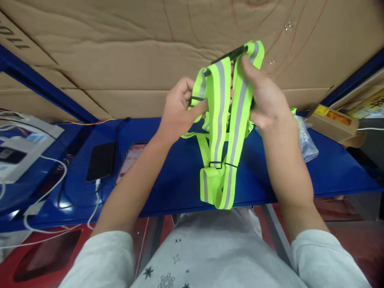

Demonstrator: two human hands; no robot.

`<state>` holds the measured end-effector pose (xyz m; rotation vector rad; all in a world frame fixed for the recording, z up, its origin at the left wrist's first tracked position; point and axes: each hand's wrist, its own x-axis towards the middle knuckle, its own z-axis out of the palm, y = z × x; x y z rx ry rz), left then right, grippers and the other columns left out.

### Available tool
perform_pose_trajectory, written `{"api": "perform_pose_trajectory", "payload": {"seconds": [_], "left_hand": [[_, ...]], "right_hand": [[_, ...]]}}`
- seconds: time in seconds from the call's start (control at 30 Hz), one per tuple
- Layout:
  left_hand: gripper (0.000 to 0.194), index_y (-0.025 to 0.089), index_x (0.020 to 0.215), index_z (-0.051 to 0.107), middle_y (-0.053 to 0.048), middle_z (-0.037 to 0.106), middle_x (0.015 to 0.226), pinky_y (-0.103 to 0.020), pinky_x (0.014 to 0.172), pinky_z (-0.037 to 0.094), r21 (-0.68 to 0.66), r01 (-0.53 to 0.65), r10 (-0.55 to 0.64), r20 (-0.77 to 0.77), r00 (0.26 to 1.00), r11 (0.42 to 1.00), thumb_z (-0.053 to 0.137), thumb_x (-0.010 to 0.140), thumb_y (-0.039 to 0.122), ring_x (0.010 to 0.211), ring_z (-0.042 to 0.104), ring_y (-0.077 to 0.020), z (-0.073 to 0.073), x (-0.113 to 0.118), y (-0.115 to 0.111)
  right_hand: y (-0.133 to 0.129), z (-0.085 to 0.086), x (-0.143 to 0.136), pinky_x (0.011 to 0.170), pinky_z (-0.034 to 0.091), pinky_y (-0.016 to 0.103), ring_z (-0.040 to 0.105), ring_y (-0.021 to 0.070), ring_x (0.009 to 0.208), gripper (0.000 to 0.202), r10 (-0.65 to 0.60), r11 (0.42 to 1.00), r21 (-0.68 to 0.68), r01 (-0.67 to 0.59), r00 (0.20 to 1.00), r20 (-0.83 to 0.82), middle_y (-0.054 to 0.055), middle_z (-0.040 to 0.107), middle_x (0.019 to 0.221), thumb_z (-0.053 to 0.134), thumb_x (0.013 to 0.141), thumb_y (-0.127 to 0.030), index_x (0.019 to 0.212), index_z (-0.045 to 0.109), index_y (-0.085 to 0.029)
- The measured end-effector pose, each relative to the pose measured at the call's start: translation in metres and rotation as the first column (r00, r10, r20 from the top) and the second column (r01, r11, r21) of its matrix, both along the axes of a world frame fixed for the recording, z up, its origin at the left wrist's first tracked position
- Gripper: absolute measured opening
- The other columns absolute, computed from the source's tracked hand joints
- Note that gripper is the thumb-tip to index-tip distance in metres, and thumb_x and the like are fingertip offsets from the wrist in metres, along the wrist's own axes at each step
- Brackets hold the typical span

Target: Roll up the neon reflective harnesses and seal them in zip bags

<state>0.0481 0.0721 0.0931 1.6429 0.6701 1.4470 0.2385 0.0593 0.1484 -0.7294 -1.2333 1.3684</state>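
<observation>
A neon yellow-green strap harness (220,108) with grey reflective stripes and black buckles hangs in loops between my hands, above the blue table. My left hand (183,108) is closed on its left side, near a black slider, with the thumb across the strap. My right hand (265,96) grips the upper right straps, its thumb by the black bar at the top and its other fingers partly hidden behind the bands. The lower loops dangle near the table's front edge.
On the blue table (168,180) lie a black phone (102,161) on a white cable, another phone (130,160), a clear plastic bag (307,140) and a cardboard box (331,124). White equipment (27,148) with cables stands left. Cardboard (126,64) covers the back.
</observation>
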Motion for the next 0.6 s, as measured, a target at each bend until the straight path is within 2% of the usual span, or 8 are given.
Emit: {"api": "perform_pose_trajectory", "payload": {"seconds": [0.1, 0.2, 0.27, 0.33, 0.47, 0.53, 0.6], "left_hand": [[0.041, 0.023, 0.107, 0.068, -0.005, 0.074, 0.117, -0.048, 0.106, 0.058, -0.130, 0.190, -0.183, 0.063, 0.981, 0.973, 0.090, 0.074, 0.031, 0.125, 0.068, -0.0331, 0.006, 0.000, -0.005], [0.039, 0.021, 0.115, 0.069, -0.008, 0.076, 0.118, -0.053, 0.110, 0.056, -0.255, 0.316, -0.300, 0.102, 0.948, 0.914, 0.080, 0.082, 0.039, 0.132, 0.065, -0.0374, 0.015, -0.001, -0.012], [0.038, 0.021, 0.113, 0.070, -0.009, 0.076, 0.116, -0.053, 0.110, 0.057, -0.274, 0.319, -0.302, 0.102, 0.948, 0.907, 0.071, 0.089, 0.051, 0.135, 0.063, -0.0385, 0.017, -0.001, -0.015], [0.043, 0.023, 0.116, 0.070, -0.007, 0.076, 0.117, -0.053, 0.111, 0.057, -0.246, 0.306, -0.288, 0.109, 0.951, 0.920, 0.071, 0.088, 0.056, 0.139, 0.061, -0.0375, 0.016, 0.001, -0.015], [0.052, 0.023, 0.117, 0.069, -0.006, 0.076, 0.119, -0.049, 0.113, 0.055, -0.184, 0.191, -0.167, 0.139, 0.976, 0.964, 0.092, 0.073, 0.042, 0.138, 0.062, -0.0354, 0.006, 0.007, -0.009], [0.050, 0.022, 0.112, 0.070, -0.007, 0.076, 0.121, -0.047, 0.113, 0.054, -0.162, 0.126, -0.102, 0.149, 0.984, 0.979, 0.094, 0.071, 0.039, 0.136, 0.063, -0.0348, 0.001, 0.012, -0.008], [0.050, 0.022, 0.111, 0.069, -0.007, 0.076, 0.122, -0.046, 0.114, 0.054, -0.155, 0.120, -0.094, 0.164, 0.982, 0.981, 0.094, 0.071, 0.040, 0.135, 0.064, -0.0336, -0.002, 0.016, -0.009]], "right_hand": [[-0.001, -0.003, -0.007, 0.066, 0.062, 0.036, 0.071, 0.0258, 0.088, 0.026, -0.006, 1.000, 0.006, 0.006, 1.000, -0.012, 0.004, 0.071, 0.079, 0.078, 0.084, -0.052, 0.079, 0.067, -0.028], [-0.001, -0.005, -0.010, 0.062, 0.061, 0.035, 0.072, 0.0273, 0.093, 0.028, -0.003, 0.999, 0.043, 0.004, 1.000, -0.024, 0.004, 0.073, 0.083, 0.081, 0.080, -0.052, 0.081, 0.068, -0.028], [0.000, -0.006, -0.010, 0.064, 0.062, 0.036, 0.073, 0.0278, 0.094, 0.031, -0.043, 0.997, 0.062, 0.043, 0.999, 0.006, 0.004, 0.072, 0.080, 0.079, 0.081, -0.057, 0.082, 0.068, -0.029], [0.000, -0.005, -0.009, 0.072, 0.064, 0.038, 0.073, 0.0284, 0.095, 0.031, -0.084, 0.994, 0.070, 0.081, 0.996, 0.034, 0.004, 0.070, 0.075, 0.076, 0.081, -0.060, 0.083, 0.068, -0.030], [-0.002, -0.005, -0.011, 0.082, 0.064, 0.039, 0.073, 0.0277, 0.096, 0.025, -0.078, 0.995, 0.060, 0.075, 0.996, 0.043, 0.003, 0.070, 0.073, 0.075, 0.080, -0.055, 0.086, 0.069, -0.031], [-0.003, -0.006, -0.012, 0.085, 0.063, 0.037, 0.073, 0.0260, 0.097, 0.024, -0.036, 0.998, 0.052, 0.034, 0.998, 0.042, 0.002, 0.071, 0.074, 0.073, 0.084, -0.053, 0.089, 0.069, -0.030], [-0.003, -0.008, -0.013, 0.087, 0.063, 0.036, 0.073, 0.0246, 0.097, 0.024, 0.020, 0.998, 0.057, -0.021, 1.000, 0.022, 0.002, 0.072, 0.077, 0.072, 0.086, -0.051, 0.089, 0.068, -0.028]]}}
